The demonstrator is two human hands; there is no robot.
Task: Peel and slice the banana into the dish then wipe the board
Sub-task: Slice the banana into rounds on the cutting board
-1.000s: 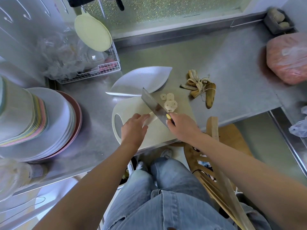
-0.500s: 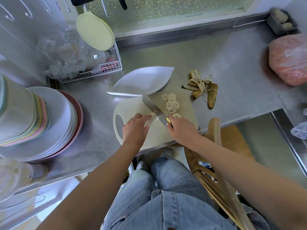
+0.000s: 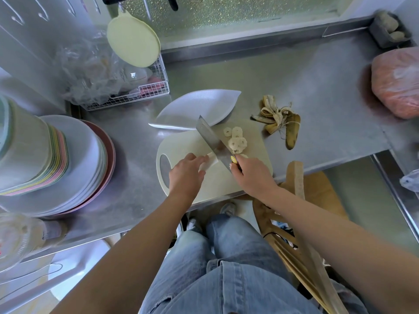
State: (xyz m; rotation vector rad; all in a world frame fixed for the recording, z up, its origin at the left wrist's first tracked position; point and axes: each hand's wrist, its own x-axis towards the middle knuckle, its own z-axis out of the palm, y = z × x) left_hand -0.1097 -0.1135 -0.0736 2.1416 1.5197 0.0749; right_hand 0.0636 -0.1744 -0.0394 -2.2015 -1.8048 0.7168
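R hand point(image 3: 251, 175) grips knife point(image 3: 210, 139), L hand point(image 3: 186, 175) holds banana point(image 3: 210, 160)

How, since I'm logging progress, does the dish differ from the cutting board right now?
The dish is white and leaf-shaped with pointed ends; the cutting board is cream, rounded, with a handle hole. The dish holds no slices; the board carries the banana slices and the uncut piece. Both lie on the steel counter.

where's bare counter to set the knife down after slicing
Widest bare counter: behind the white dish and banana peel, up to the back wall, with the pink bag on its right. A narrower strip runs between the plate stack and the cutting board. Crowded: the wire basket corner, and the board itself, under the left hand, right hand, knife and slices.
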